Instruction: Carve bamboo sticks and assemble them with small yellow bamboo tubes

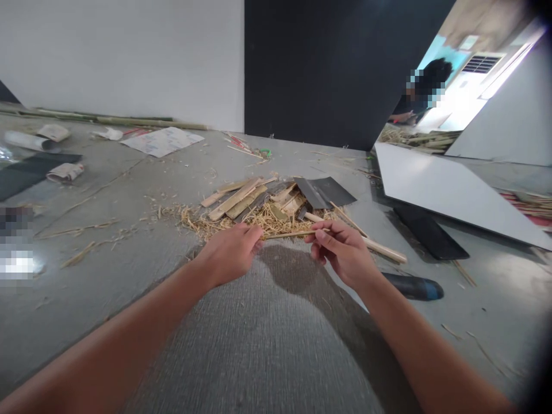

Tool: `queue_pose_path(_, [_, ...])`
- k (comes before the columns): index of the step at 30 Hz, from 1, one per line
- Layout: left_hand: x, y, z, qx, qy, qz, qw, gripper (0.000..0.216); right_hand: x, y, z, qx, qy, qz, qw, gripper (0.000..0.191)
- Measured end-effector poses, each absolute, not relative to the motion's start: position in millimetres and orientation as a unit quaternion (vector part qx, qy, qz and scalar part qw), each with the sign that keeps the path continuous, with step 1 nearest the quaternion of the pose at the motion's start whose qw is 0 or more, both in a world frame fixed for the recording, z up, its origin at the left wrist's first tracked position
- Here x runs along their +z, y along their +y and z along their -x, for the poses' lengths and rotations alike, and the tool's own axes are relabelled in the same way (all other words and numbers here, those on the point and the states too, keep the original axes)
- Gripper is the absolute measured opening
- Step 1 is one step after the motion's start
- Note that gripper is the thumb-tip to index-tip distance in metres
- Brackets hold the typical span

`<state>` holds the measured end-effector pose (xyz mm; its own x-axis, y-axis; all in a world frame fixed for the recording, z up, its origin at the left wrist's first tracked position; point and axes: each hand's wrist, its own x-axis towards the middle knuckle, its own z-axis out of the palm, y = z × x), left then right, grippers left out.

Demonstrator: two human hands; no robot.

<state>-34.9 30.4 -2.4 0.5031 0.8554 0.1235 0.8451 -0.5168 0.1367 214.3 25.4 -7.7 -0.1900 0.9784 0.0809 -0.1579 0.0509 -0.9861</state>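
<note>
A thin bamboo stick (287, 234) is held level between my two hands, just in front of a heap of shavings. My left hand (233, 253) is closed around its left end. The fingertips of my right hand (342, 250) pinch the other end. Behind the stick lie curly bamboo shavings (202, 224), split bamboo strips (237, 198) and a dark sheet (326, 192). A hammer with a pale wooden handle (383, 250) rests on the pile, partly hidden behind my right hand.
Beyond my right forearm lie a dark cylinder with a blue band (414, 286), a black tray-like piece (431, 233) and a white panel (457, 192). Bamboo poles (142, 122) run along the wall. Paper (163, 142) lies on the floor. Another person (425, 89) is at the upper right.
</note>
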Motion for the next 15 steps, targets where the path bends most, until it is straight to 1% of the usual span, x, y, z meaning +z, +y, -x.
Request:
queue_pose_path(2, [-4.0,30.7,34.9,0.094,0.485,-0.869,0.038,0.02,-8.1,25.4,-212.9,0.574,-0.515,0.387,0.506,0.019])
queue_pose_path(5, [-6.4,32.1,35.9,0.096,0.475,-0.873,0.045,0.018,-8.4,25.0,-210.2,0.562,-0.517,0.391,0.514,0.019])
queue_pose_path(11, [-6.1,30.3,36.6,0.07,0.47,-0.879,0.039,0.015,-9.9,23.2,-204.9,0.503,-0.544,0.419,0.525,0.019])
queue_pose_path(15, [-4.7,26.0,35.4,0.08,0.461,-0.883,0.037,0.021,-15.3,24.4,-206.8,0.493,-0.566,0.407,0.52,0.014])
